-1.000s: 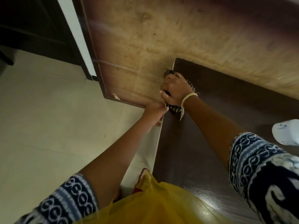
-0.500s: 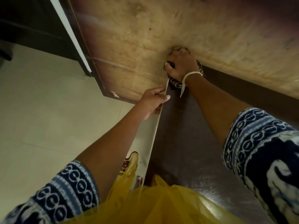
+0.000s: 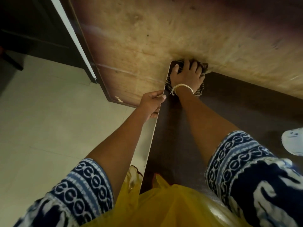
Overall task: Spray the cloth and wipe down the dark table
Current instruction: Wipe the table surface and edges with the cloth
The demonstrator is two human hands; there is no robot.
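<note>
Head view: two hands are seen, the right hand (image 3: 187, 74) spread flat and pressed on one crumpled striped cloth (image 3: 200, 89) at the far left corner of the dark, smooth tabletop (image 3: 177, 145), while the tabletop's thin pale edge is gripped by the left hand (image 3: 151, 104), thumb on top. A worn plywood panel (image 3: 164, 30) is touched by the cloth, and one white rounded object (image 3: 293, 141) is cut off at the right.

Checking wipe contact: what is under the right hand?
The striped cloth lies under the right hand, pressed on the dark table at its far corner. The tabletop beneath the cloth is covered, so its state cannot be seen.
</note>
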